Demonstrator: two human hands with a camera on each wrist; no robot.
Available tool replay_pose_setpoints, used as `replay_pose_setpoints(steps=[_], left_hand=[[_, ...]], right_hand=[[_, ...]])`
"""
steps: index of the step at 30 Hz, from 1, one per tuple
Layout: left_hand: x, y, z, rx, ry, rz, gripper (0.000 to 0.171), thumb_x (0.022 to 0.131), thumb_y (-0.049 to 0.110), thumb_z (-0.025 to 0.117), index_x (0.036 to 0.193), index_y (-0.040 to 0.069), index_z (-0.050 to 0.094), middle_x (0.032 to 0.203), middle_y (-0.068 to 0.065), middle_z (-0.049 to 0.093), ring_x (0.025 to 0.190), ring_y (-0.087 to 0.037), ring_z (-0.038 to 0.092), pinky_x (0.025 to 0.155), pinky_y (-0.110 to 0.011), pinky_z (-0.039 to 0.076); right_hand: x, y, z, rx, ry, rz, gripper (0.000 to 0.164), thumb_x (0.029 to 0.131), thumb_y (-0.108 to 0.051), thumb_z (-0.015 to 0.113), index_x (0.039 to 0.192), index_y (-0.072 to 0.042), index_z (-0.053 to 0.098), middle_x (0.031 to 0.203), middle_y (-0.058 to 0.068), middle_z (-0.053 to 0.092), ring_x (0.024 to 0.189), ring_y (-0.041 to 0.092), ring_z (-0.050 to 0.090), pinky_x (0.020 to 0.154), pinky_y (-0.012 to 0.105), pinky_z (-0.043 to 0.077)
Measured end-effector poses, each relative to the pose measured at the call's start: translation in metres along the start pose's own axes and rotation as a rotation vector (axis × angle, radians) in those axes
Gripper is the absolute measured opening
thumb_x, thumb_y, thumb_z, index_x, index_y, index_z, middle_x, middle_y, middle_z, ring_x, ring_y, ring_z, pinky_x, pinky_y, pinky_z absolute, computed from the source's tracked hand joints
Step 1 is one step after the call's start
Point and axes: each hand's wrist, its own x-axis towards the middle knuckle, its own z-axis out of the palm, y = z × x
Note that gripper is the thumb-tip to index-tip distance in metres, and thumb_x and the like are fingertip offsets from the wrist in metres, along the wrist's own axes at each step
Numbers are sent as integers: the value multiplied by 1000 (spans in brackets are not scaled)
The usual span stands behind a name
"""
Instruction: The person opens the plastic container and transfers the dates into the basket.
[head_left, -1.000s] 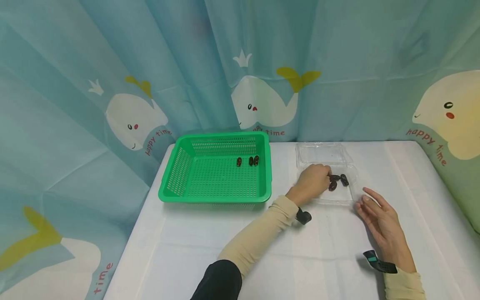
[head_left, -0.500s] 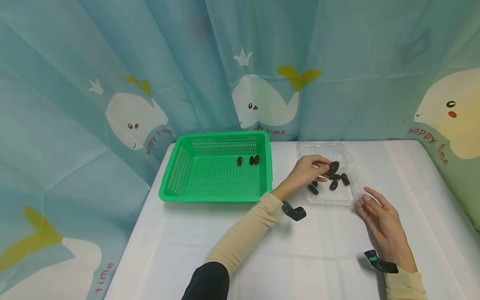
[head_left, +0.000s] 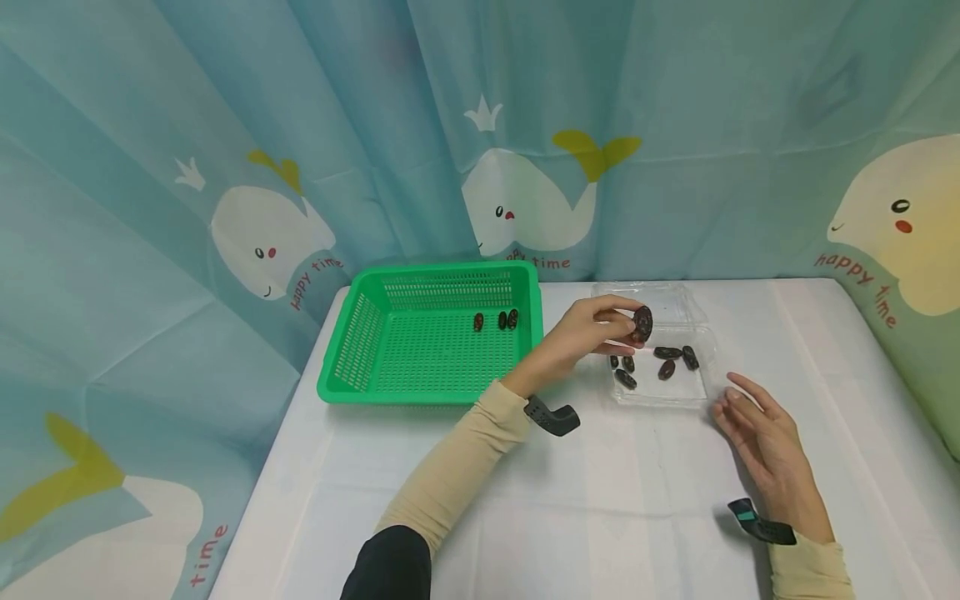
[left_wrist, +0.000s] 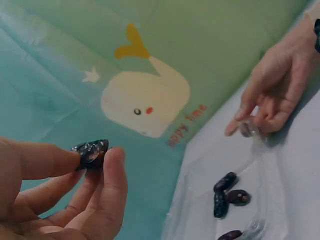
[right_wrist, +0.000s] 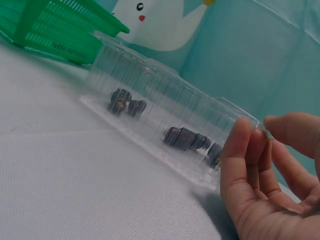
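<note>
My left hand (head_left: 573,342) pinches a dark brown date (head_left: 642,322) between thumb and fingers, raised over the left back part of a clear plastic box (head_left: 684,387). The left wrist view has this held date (left_wrist: 91,154) close up, wrinkled and shiny. Several more dates (head_left: 667,369) lie in the box in two groups, left and right. At the box's right front corner, my right hand (head_left: 768,450) holds the rim; in the right wrist view its thumb and fingertips (right_wrist: 239,131) pinch the edge. The box's lid (head_left: 645,296) lies folded back behind it.
A green slotted basket (head_left: 420,367) stands to the left on the white-covered table (head_left: 600,517), with three dates (head_left: 502,321) near its right side. A blue curtain (head_left: 712,200) with whale prints hangs along the back edge.
My left hand has risen from the box with a date and moved left, uncovering the left group of dates. My right hand stays at the box's corner.
</note>
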Motion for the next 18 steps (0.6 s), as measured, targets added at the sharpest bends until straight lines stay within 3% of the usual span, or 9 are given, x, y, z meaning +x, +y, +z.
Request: replay_pose_setpoints(steps=[5,9,12,18], left_hand=[[-11,7,-17,-46,-12,-25,39,106,1,55,145,2,55,127,-32,68,118,-44,70,98,-45,61],[-20,12,-34,-65,-10,-36,38,107,2,54,145,1,54,114,-21,71,120,-44,69,99,-44,60],[-27,14,-49,-63,5,-42,36,106,3,55,143,1,55,106,-9,70,115,-38,73,102,-46,59],[-43,13,-78,-48,37,-61,34,104,7,61,138,5,59,106,-9,73,103,-23,76,104,-46,58]], right_hand=[[0,0,0,3,2,2,36,105,4,54,131,-15,69,103,1,69,92,11,72,83,22,62],[-1,0,0,2,10,7,36,105,3,54,131,-15,69,104,1,69,92,11,72,84,22,62],[-1,0,0,0,16,10,35,105,3,55,130,-16,70,103,1,69,92,11,72,83,22,62],[-2,0,1,-13,18,11,35,105,3,55,130,-17,70,105,0,68,93,11,71,83,21,61]])
